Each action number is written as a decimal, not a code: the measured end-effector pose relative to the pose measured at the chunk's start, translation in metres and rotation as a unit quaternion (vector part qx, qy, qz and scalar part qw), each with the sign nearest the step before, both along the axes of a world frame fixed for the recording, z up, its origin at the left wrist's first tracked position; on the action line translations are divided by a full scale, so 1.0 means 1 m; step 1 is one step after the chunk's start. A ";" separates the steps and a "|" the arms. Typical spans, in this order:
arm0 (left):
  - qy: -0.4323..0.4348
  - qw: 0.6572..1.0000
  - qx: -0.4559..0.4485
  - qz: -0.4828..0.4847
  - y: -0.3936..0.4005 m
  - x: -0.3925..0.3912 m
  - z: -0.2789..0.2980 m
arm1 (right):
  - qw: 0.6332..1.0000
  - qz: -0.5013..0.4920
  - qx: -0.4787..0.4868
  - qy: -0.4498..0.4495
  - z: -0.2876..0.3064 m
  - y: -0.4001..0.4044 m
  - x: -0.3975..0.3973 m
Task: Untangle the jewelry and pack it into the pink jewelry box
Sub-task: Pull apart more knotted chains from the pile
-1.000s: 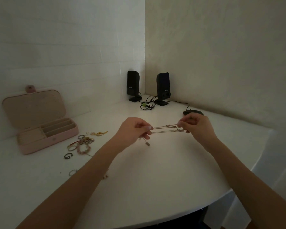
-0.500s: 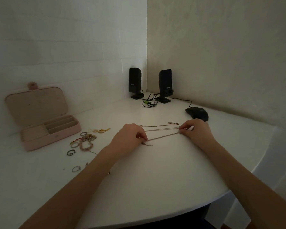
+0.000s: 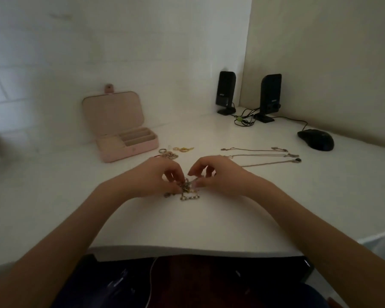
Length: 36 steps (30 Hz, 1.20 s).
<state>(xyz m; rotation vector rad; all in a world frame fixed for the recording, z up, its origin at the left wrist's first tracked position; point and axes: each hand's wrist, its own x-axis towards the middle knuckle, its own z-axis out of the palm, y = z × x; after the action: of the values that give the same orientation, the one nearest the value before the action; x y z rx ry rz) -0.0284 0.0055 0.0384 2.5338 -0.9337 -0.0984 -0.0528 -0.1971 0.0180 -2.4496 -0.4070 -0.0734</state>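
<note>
In the head view, we are working on the untangling step: both hands are meeting at the centre of the white desk (image 3: 209, 218) over a knotted bracelet clump (image 3: 187, 190). Our left hand (image 3: 156, 176) is pinching the clump from the 9 o'clock side, fingers curled onto it, and our right hand (image 3: 216, 174) is pinching a strand from the 3 o'clock side; a short beaded length is trailing onto the desk at 6 o'clock of the fingers. Nothing is lying in the pink jewelry box (image 3: 125, 141) that we can make out, so we are judging packing as not yet begun.

The next move, as we are reading it, is calling for small opposing pulls at the knot, easing one loop free, not tugging, since thin links could tighten or snap.

The clump is looking small, metallic and mixed in tone, its links too blurred to count. At 1 o'clock of the hands, three thin necklaces (image 3: 260, 155) are lying straight and roughly parallel, apart from each other, pendants toward the black mouse (image 3: 316, 140). At 11 o'clock, rings and small gold pieces (image 3: 176, 151) are sitting just beside the open box, whose lid is standing up toward the wall. Two black speakers (image 3: 249, 94) are standing at 12 o'clock in the corner.
</note>
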 end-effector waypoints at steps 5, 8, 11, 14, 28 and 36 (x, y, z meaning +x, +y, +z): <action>-0.012 1.000 -0.011 0.025 0.015 -0.002 -0.010 | 0.999 0.023 -0.033 0.031 0.002 0.027 0.005; -0.022 0.999 0.005 0.038 0.024 -0.003 -0.012 | 0.998 0.051 -0.027 0.038 0.004 0.039 0.008; -0.015 0.996 -0.027 0.080 0.036 -0.001 -0.012 | 0.997 0.043 0.053 0.046 0.007 0.050 0.014; 0.101 0.958 -0.236 0.127 0.044 0.000 -0.009 | 0.992 0.026 0.105 0.066 0.012 0.052 0.018; 0.149 0.820 -0.538 0.123 0.036 -0.003 0.049 | 0.998 0.044 0.043 -0.025 -0.006 0.035 0.001; 0.120 0.867 -0.466 0.127 0.044 -0.008 0.047 | 0.991 -0.025 0.105 -0.081 0.003 0.057 0.032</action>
<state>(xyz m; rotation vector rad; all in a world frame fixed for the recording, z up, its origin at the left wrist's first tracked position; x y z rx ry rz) -0.0362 0.0494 0.0857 1.6527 -0.3777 0.1011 -0.0209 -0.1401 0.0205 -2.2536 -0.3871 -0.3216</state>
